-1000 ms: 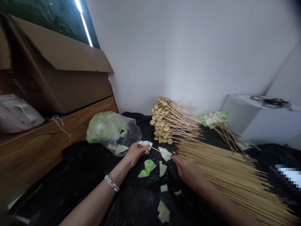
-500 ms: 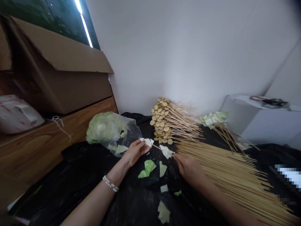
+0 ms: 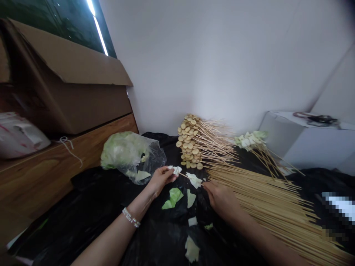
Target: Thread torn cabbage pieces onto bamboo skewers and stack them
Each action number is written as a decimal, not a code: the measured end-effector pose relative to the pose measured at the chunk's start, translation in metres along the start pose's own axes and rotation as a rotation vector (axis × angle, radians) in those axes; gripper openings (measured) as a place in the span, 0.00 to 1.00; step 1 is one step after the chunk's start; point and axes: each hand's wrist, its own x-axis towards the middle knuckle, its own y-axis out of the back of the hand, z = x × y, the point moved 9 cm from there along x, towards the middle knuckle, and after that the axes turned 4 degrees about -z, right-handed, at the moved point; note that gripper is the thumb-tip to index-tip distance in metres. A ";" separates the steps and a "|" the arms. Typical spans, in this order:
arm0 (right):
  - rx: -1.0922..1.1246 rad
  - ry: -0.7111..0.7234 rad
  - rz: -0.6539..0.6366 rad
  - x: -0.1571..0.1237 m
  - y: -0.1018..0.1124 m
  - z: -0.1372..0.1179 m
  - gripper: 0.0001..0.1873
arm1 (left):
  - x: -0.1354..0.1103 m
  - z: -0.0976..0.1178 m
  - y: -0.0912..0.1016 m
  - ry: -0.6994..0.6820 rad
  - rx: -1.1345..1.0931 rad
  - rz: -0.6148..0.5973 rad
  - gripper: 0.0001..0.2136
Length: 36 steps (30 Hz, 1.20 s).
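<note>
A bag (image 3: 155, 150), at ten o'clock from the left hand (image 3: 160, 180), blurs its cabbage (image 3: 119, 147); the hand pinches leaf (image 3: 176, 170) on a skewer (image 3: 183, 175), tip hidden, running toward four o'clock into the right hand (image 3: 222, 199), whose grasp covers its end.

Skewer (image 3: 183, 175): rear length hidden by right hand (image 3: 219, 195). Left hand (image 3: 161, 180) partly covers leaf piece (image 3: 177, 170). Cardboard box (image 3: 91, 107) cut by left edge. Bright object (image 3: 340, 206), right: pixelated, unidentifiable.

L hand (image 3: 161, 181), R hand (image 3: 220, 197) hldg cabbage skewer (image 3: 194, 180).
</note>
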 end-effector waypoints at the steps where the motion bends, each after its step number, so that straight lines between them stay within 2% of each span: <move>1: 0.010 0.002 0.002 0.000 0.000 0.000 0.16 | 0.000 -0.001 0.000 0.003 -0.009 0.001 0.06; 6: 0.090 0.027 0.054 0.000 0.002 0.001 0.17 | 0.001 -0.004 0.001 0.055 -0.107 0.015 0.03; 17: 0.178 0.077 0.057 0.001 0.002 0.001 0.18 | -0.001 -0.004 0.001 0.091 -0.149 0.029 0.04; 23: 0.233 0.101 0.057 0.002 0.001 0.002 0.17 | -0.004 -0.003 -0.006 0.122 -0.135 -0.042 0.04; 28: 0.239 0.084 0.032 0.003 -0.002 -0.001 0.17 | -0.009 -0.007 -0.019 0.148 -0.083 -0.146 0.06; 31: 0.251 0.068 0.061 0.002 -0.001 0.001 0.16 | -0.012 -0.005 -0.022 0.151 -0.100 -0.154 0.10; 36: 0.320 0.055 0.090 0.003 -0.002 0.007 0.16 | -0.013 -0.001 -0.023 0.151 -0.158 -0.167 0.08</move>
